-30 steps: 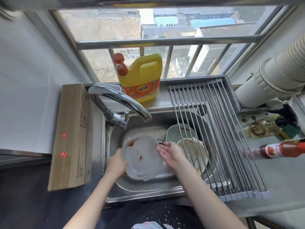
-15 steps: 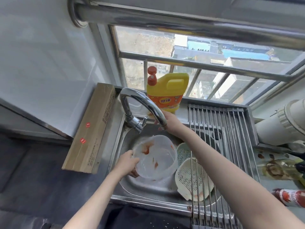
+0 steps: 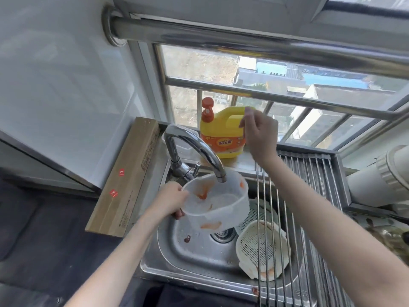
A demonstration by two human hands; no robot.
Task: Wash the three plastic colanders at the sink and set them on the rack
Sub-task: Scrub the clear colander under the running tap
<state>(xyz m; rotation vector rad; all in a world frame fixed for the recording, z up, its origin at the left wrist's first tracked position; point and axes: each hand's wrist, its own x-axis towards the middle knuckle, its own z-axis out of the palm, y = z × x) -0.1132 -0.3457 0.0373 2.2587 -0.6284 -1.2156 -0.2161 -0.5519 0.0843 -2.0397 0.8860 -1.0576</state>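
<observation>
- Stainless steel is seen nearest: the sink (image 3: 199, 260) with a strainer drain (image 3: 222, 234) at the bottom and a small red-brown stain (image 3: 187, 239) on the basin floor.
- A cream colander (image 3: 261, 249), smeared with orange residue, is laid on its side in the right part of the sink, under the rods of the roll-up rack (image 3: 309, 218).
- A pale green colander (image 3: 257, 212) is partly seen just behind the cream one, also under the rods.
- A translucent white colander (image 3: 215, 202), stained orange inside, is held over the sink below the spout of the faucet (image 3: 194, 149); its rim is gripped by the left hand (image 3: 174, 201), with the thumb over the rim and the fingers curled beneath.
- A long cardboard box (image 3: 128, 176) is laid on the counter to the left of the sink.
- The right hand (image 3: 260, 131) is raised at the window sill, fingers loosely bent, at the handle of the yellow detergent jug (image 3: 221, 131); whether the handle is actually touched cannot be told.
- A steel bar (image 3: 243, 38) is fixed above the window.
</observation>
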